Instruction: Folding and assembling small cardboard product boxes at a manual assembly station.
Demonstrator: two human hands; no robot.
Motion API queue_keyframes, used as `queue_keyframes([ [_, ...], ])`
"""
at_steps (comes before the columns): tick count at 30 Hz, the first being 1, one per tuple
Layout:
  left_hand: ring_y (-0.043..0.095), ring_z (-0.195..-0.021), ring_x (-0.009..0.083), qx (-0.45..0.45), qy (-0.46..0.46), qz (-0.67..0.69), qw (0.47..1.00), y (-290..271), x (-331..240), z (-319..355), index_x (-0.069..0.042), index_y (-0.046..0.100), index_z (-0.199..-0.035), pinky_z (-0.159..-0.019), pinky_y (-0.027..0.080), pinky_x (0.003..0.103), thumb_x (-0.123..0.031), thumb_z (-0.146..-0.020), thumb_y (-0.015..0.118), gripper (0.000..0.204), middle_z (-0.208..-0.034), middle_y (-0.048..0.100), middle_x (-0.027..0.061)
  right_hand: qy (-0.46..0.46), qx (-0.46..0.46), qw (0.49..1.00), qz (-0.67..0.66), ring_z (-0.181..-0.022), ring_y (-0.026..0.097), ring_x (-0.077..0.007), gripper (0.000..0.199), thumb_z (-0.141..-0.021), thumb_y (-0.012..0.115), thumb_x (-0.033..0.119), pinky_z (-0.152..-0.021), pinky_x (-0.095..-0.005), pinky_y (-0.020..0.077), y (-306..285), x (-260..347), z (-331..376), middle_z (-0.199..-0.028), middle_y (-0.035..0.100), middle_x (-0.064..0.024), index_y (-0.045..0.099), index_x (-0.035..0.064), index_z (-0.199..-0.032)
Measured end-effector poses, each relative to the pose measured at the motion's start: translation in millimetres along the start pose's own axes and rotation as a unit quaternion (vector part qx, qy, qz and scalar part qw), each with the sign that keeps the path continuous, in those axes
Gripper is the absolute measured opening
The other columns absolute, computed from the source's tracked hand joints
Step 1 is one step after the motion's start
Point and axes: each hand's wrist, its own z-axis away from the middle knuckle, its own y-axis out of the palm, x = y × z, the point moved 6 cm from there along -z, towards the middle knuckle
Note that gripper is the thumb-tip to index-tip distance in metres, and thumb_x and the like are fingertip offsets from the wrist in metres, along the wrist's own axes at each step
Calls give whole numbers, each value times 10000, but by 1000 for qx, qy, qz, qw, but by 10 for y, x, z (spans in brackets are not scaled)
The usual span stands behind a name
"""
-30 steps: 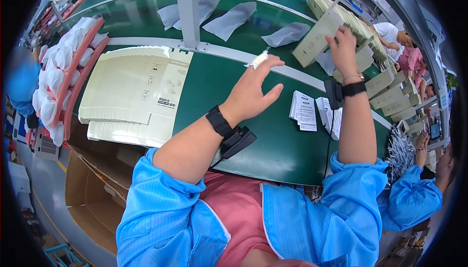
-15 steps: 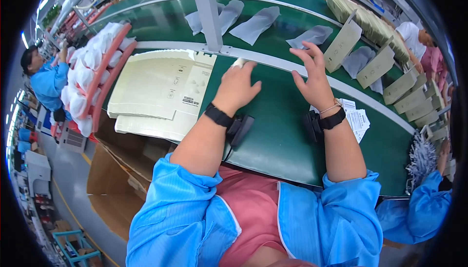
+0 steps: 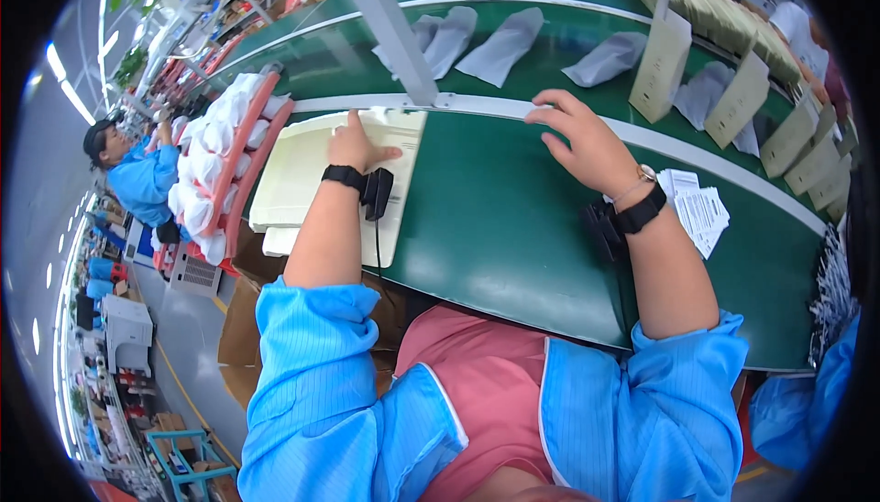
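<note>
My left hand [image 3: 357, 148] is over a stack of flat cream cardboard boxes [image 3: 298, 167] at the left of the green table [image 3: 495, 218]. Its index finger points forward and its thumb sticks out to the side. Whether the fingertips press on the top board is hard to see. My right hand [image 3: 579, 143] hovers near the pale metal rail [image 3: 660, 152], fingers apart and holding nothing. Beside its wrist lies a loose pile of printed white paper slips [image 3: 701, 216]. A black device is strapped to each wrist.
Beyond the rail, a green belt [image 3: 559, 34] carries several white pouches [image 3: 500, 48] and upright cream boxes [image 3: 660, 66]. A grey post [image 3: 390, 30] rises from the rail. Red trays of white-wrapped items [image 3: 220, 154] and a co-worker [image 3: 142, 167] are at left; an open carton [image 3: 243, 323] stands below.
My left hand has moved left from the bare tabletop onto the cream boxes. My right hand stays raised near the rail, fingers a little more bent. The whole view has shifted.
</note>
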Motion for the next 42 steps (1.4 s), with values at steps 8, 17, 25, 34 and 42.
queue_keyframes([
  [8,657,-859,301,-52,226,399,887,-869,-946,641,18,607,-1043,-764,503,372,-337,-743,757,489,-919,672,188,216,97,969,-67,-1053,566,-197,301,-878,614,95,-891,-317,455,112,-28,46,-1181,544,-90,559,52,-1171],
  [17,582,-969,222,-172,381,644,640,-1403,-1655,1208,-25,580,-1024,-821,464,341,-279,-810,724,361,-1099,600,137,32,-234,929,-285,-1109,537,-199,484,-881,658,219,-927,-313,434,-391,286,62,-1267,524,-142,457,31,-1279],
  [25,362,-1309,266,-54,492,671,552,-974,-1816,1259,-73,430,-1265,-1049,300,377,-312,-789,737,615,-1442,325,185,-54,-214,920,-324,-1266,418,-251,741,-828,712,282,-1045,-367,344,-343,632,-76,-1416,368,-158,275,77,-1390],
  [34,260,-1373,357,-236,437,704,507,-698,-1721,1369,-71,358,-1367,-1108,200,437,-219,-814,681,657,-1461,286,197,128,-235,849,-457,-1308,363,-230,658,-904,607,274,-1081,-369,292,-14,493,21,-1438,348,-143,265,49,-1420],
  [42,331,-1312,343,-251,385,723,515,-658,-1614,1364,-43,495,-1279,-1096,219,440,-91,-874,571,415,-1415,362,194,19,-160,810,-564,-1309,355,-210,503,-952,519,183,-1084,-355,278,19,508,28,-1407,379,-103,321,41,-1392],
])
